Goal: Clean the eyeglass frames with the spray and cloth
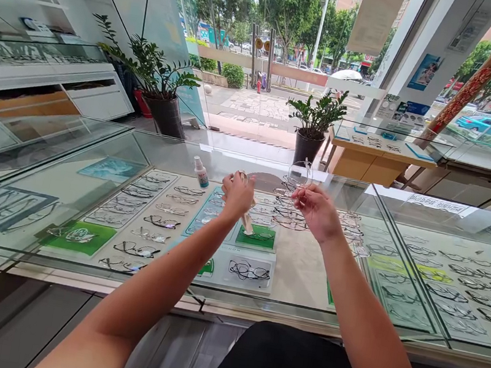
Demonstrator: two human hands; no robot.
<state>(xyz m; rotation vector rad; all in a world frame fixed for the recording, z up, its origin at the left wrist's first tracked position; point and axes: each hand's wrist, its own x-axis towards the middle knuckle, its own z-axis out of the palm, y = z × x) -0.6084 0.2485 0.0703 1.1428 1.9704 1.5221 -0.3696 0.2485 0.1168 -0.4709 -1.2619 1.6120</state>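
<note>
My left hand (237, 195) is closed above the glass counter, with a pale cloth-like item showing at its fingers; what exactly it grips is hard to make out. Thin-rimmed glasses (300, 175) are pinched in the fingers of my right hand (318, 213), held up over the counter with the lenses to the left of the fingers. A small spray bottle (201, 172) with a white top stands on the glass to the left of my left hand. Below the glass, rows of eyeglasses (249, 270) lie on display trays.
The glass display counter (292, 303) runs across the view, its near edge in front of my body. Beyond it stand a potted plant (311, 123), another potted plant (163, 84) at the left, and a wooden display table (371, 157) at the right.
</note>
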